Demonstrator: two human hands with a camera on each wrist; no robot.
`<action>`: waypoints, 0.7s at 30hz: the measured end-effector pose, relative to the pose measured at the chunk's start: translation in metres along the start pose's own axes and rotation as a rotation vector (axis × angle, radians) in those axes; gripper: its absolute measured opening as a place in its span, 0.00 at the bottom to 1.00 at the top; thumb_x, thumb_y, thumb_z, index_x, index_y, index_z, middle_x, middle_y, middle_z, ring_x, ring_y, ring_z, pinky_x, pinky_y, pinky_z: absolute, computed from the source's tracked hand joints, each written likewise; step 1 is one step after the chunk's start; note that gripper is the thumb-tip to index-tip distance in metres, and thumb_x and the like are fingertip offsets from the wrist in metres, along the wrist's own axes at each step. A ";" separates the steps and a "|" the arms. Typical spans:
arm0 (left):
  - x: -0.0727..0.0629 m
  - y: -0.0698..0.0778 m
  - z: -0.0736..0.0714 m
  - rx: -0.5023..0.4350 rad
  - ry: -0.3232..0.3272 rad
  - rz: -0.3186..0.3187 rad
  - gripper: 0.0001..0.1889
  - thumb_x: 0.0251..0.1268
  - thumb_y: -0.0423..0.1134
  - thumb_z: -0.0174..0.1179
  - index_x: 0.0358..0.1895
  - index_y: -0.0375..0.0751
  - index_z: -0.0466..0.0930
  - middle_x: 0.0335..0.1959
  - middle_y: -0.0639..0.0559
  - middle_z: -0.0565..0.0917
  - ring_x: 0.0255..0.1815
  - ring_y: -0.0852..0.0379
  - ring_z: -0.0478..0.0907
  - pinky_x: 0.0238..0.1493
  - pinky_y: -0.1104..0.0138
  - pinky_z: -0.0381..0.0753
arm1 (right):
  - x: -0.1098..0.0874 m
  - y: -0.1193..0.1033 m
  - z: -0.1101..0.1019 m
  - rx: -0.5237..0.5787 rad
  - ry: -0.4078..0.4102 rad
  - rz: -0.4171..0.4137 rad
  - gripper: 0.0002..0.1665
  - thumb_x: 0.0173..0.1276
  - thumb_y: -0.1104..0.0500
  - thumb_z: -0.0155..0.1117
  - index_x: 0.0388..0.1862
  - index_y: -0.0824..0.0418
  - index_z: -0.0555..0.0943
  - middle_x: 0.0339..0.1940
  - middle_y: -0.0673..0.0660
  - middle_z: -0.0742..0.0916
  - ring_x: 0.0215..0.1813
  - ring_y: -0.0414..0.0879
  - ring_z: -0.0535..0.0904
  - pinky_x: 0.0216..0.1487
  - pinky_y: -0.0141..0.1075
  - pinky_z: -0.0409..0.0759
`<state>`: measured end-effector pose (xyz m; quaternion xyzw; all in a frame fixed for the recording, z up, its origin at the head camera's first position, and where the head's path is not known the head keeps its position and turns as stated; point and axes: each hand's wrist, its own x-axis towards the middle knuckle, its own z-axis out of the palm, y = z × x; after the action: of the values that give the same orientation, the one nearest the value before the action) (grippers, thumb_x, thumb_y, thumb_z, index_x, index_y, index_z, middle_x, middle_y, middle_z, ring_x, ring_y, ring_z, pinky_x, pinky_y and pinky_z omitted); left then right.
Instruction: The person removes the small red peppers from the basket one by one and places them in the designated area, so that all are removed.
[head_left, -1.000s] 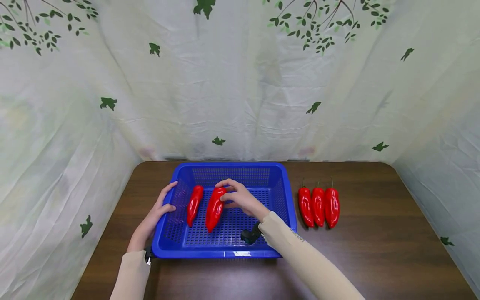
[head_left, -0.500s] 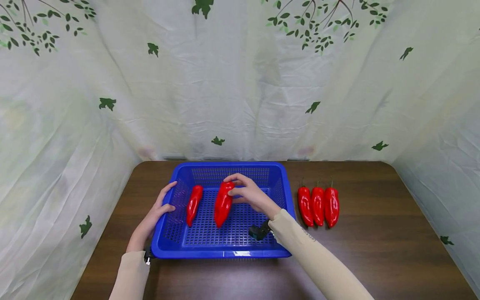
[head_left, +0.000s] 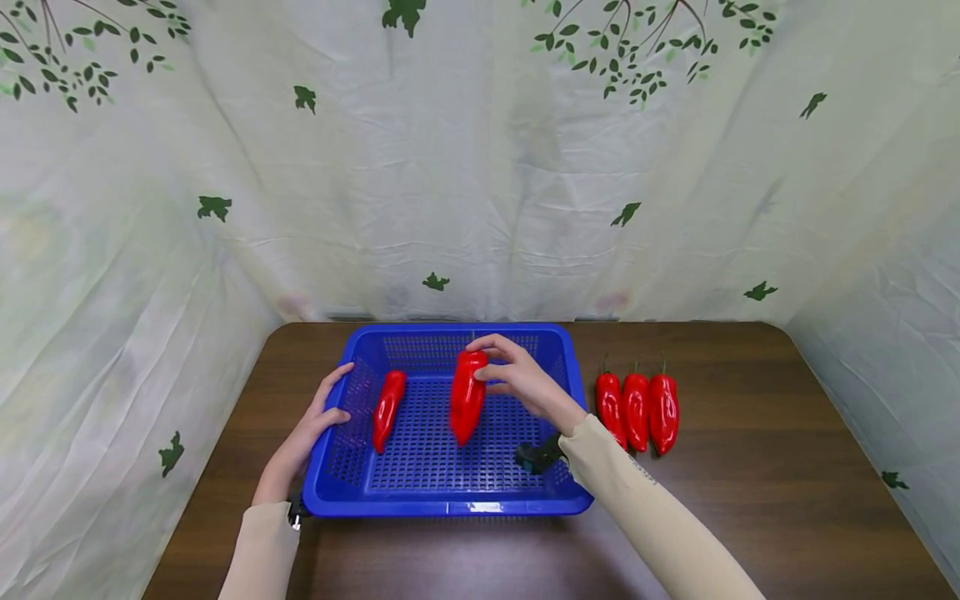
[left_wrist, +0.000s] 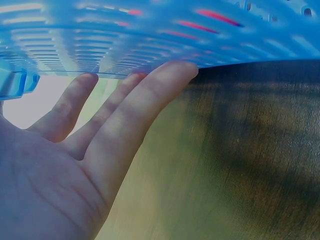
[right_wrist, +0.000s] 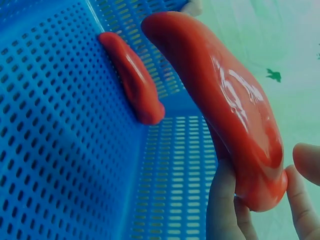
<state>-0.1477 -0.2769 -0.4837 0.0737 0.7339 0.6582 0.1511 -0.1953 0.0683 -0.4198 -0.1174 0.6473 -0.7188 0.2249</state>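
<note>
My right hand [head_left: 521,379] pinches a large glossy red pepper [head_left: 467,400] near its stem end, above the floor of a blue perforated plastic basket [head_left: 450,507]. In the right wrist view, the fingers are around the blunt end of this pepper [right_wrist: 235,105], and its pointed tip is free. A second, slimmer red pepper [head_left: 388,411] lies in the basket's left part. My left hand [head_left: 315,421] rests at the basket's left rim. Its fingers [left_wrist: 135,117] stretch out against the outer wall in the left wrist view.
On the brown wooden table [head_left: 750,467], several items stand: right of the basket lie three red peppers side by side, the outermost pepper [head_left: 663,414] farthest right. A pale leaf-printed curtain [head_left: 487,183] hangs behind the table and at both sides.
My right hand has moved right and a little toward the back with the pepper, away from the pepper lying at left. The left hand and the basket have stayed in place.
</note>
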 end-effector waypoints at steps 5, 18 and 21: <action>0.000 0.000 0.000 0.007 0.002 -0.011 0.37 0.65 0.34 0.43 0.75 0.62 0.40 0.74 0.38 0.37 0.68 0.25 0.47 0.52 0.35 0.67 | -0.005 -0.004 -0.009 -0.014 0.024 -0.016 0.22 0.65 0.70 0.56 0.59 0.66 0.71 0.59 0.65 0.74 0.53 0.57 0.76 0.52 0.51 0.77; -0.001 0.001 0.001 -0.004 0.004 -0.012 0.37 0.66 0.34 0.43 0.76 0.61 0.40 0.74 0.38 0.37 0.68 0.26 0.48 0.52 0.36 0.68 | -0.016 -0.010 -0.028 -0.056 0.082 -0.034 0.23 0.64 0.68 0.59 0.59 0.63 0.71 0.59 0.64 0.75 0.52 0.56 0.77 0.52 0.47 0.78; -0.001 0.001 0.001 -0.003 0.004 -0.015 0.37 0.66 0.34 0.43 0.76 0.61 0.40 0.74 0.38 0.37 0.67 0.26 0.48 0.52 0.36 0.69 | -0.019 -0.011 -0.033 -0.057 0.095 -0.042 0.24 0.64 0.68 0.59 0.59 0.64 0.71 0.59 0.64 0.74 0.51 0.56 0.77 0.50 0.44 0.79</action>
<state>-0.1462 -0.2764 -0.4825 0.0665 0.7336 0.6584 0.1546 -0.1955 0.1065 -0.4114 -0.1028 0.6747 -0.7095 0.1753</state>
